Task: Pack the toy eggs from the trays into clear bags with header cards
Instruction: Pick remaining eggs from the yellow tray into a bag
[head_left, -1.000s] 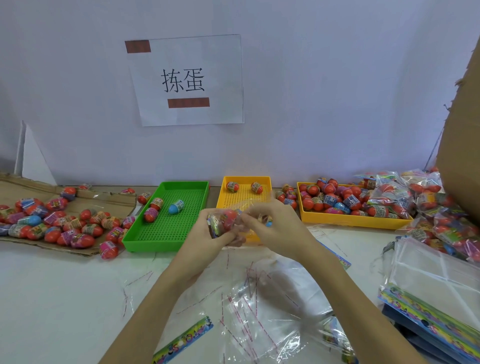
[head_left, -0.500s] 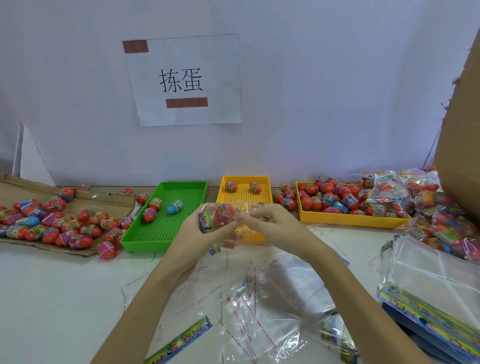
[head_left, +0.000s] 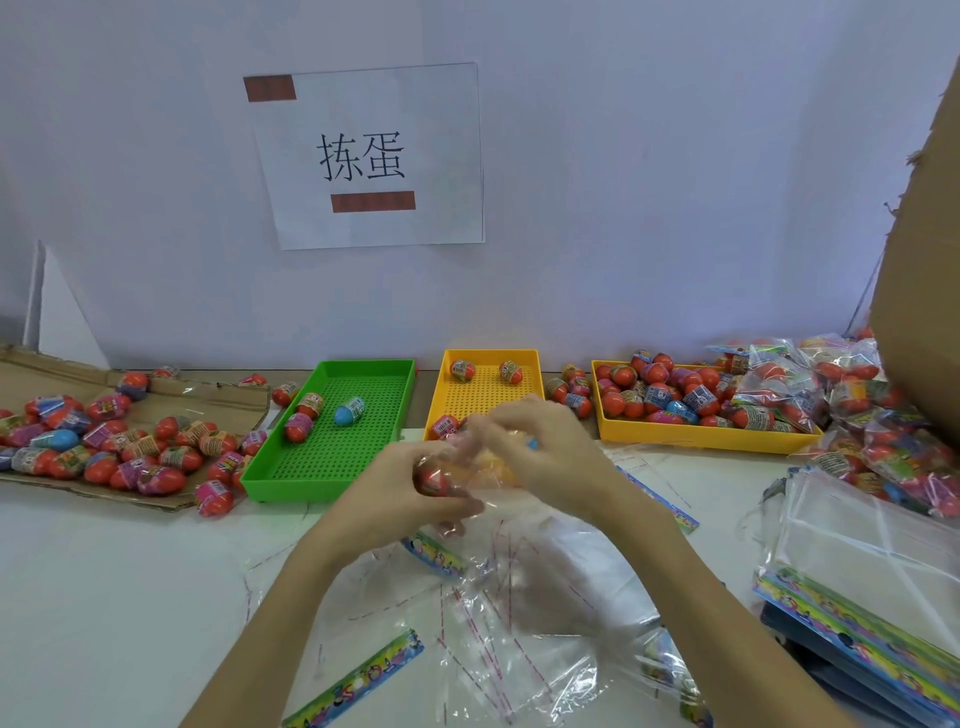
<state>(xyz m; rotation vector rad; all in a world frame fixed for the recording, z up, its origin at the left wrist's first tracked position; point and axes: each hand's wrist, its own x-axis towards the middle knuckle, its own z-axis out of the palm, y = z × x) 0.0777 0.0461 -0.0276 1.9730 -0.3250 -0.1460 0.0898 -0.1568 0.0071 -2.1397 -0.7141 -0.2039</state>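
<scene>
While the head camera looked down at the white tabletop, the left hand curled its fingers around a clear bag holding a red toy egg. The right hand pinched the bag's upper edge, though motion blur hid the exact grip. The film looked light, soft and slippery, best held at its mouth; the eggs seemed hard, smooth and apt to roll. Just behind the hands sat a green tray and a yellow tray. Loose bags crowded the near tabletop, with open room at the left.
</scene>
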